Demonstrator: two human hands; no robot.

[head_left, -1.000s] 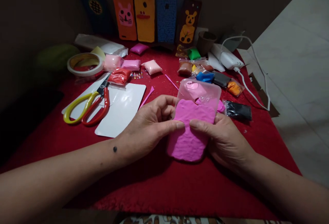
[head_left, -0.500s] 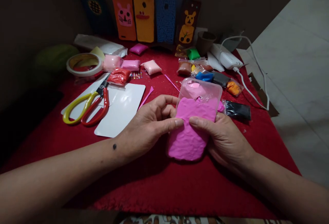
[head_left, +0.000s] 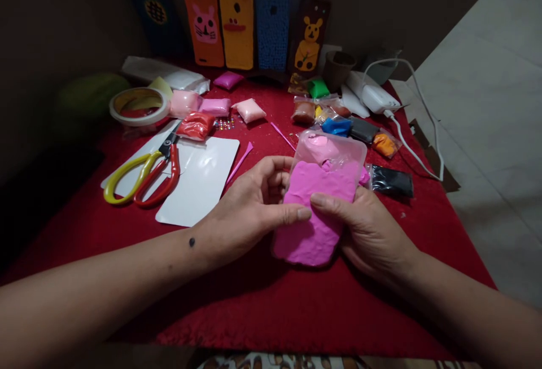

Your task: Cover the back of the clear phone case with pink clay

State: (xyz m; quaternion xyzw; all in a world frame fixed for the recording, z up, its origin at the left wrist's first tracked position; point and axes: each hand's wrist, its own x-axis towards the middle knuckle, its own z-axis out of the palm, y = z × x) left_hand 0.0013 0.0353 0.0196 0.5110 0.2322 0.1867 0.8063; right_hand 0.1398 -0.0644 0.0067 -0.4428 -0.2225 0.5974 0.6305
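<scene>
A clear phone case (head_left: pixel 354 146) is held up between my hands, its lower part covered by a bumpy layer of pink clay (head_left: pixel 313 242). My right hand (head_left: pixel 376 228) grips the case's right side, thumb on the clay and fingers behind. From the left, my left hand (head_left: pixel 258 205) holds the case's edge; its thumb lies flat on the clay and its other fingers are curled at the side, partly hidden. The upper end of the case, around the camera hole, is bare of clay. More pink clay (head_left: pixel 364 175) shows just behind the case's right edge.
Scissors (head_left: pixel 154 174) lie on white boards (head_left: pixel 199 188) at left, near a tape roll (head_left: pixel 139 106). Several clay packets, such as a black one (head_left: pixel 392 181), lie beyond my hands. Decorated phone cases (head_left: pixel 236 25) lean at the back. A white cable (head_left: pixel 423 168) loops over the right edge.
My left thumb has slid a little down and to the right across the clay. The case's lower end has shifted slightly left; my right hand keeps its grip.
</scene>
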